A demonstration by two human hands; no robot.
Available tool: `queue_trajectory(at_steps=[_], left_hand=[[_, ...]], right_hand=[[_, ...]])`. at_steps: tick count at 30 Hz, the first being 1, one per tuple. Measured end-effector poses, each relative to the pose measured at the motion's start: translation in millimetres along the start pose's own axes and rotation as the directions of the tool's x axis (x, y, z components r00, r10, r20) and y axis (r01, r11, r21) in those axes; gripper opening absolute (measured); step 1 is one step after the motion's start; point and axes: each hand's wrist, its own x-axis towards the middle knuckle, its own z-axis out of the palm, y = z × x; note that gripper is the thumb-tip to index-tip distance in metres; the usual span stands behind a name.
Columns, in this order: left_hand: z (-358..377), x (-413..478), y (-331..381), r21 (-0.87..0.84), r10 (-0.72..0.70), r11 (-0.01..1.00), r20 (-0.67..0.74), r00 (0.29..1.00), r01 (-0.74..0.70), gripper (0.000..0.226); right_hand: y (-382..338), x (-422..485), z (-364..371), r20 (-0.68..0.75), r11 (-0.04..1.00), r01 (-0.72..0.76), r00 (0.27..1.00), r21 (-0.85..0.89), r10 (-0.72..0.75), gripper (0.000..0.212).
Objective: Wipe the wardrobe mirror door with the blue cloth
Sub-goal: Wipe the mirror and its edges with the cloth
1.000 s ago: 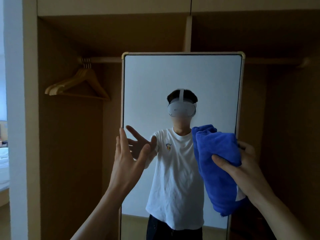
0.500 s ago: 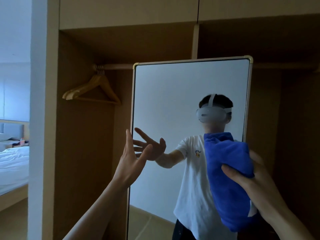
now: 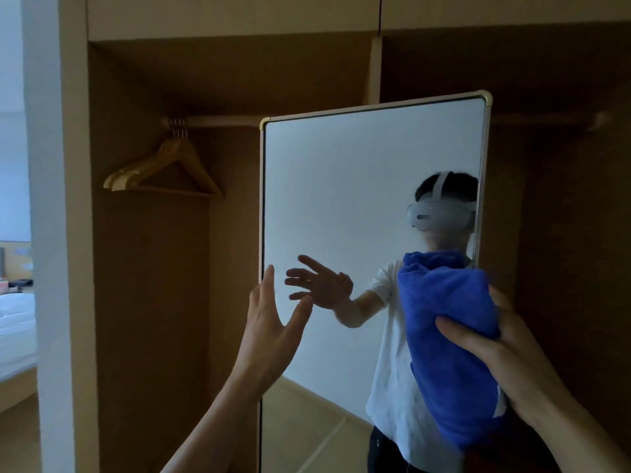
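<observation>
I hold my left hand point(image 3: 269, 322) open by the mirror point(image 3: 358, 199) to steady it; my right hand point(image 3: 505, 349) grips the cloth point(image 3: 440, 319).

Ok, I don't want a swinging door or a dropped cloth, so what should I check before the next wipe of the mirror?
1. Grip on the blue cloth: the right hand holds it bunched. Ok.
2. Cloth against the mirror door: it hangs in front of the right part, but contact is not visible. Cannot tell.
3. Door steadied: the left hand is open at the door's left edge, and touch is unclear. Cannot tell.
4. Glass unobstructed: only the hands and cloth are in front of it. Ok.
5. The wooden hangers clear of the door: they hang on the rail, apart to the left. Ok.
</observation>
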Motion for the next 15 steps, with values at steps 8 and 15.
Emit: queue_trajectory(at_steps=[8, 15], left_hand=[[20.8, -49.4, 3.6, -0.015, 0.094, 0.996, 0.094, 0.991, -0.093, 0.051], [25.9, -86.4, 26.3, -0.247, 0.144, 0.967, 0.309, 0.940, -0.067, 0.056]], right_hand=[[-18.0, -27.4, 4.6, -0.016, 0.981, 0.074, 0.997, -0.179, -0.078, 0.061], [-30.6, -59.9, 22.2, 0.038, 0.986, 0.014, 0.999, -0.169, -0.007, 0.082]])
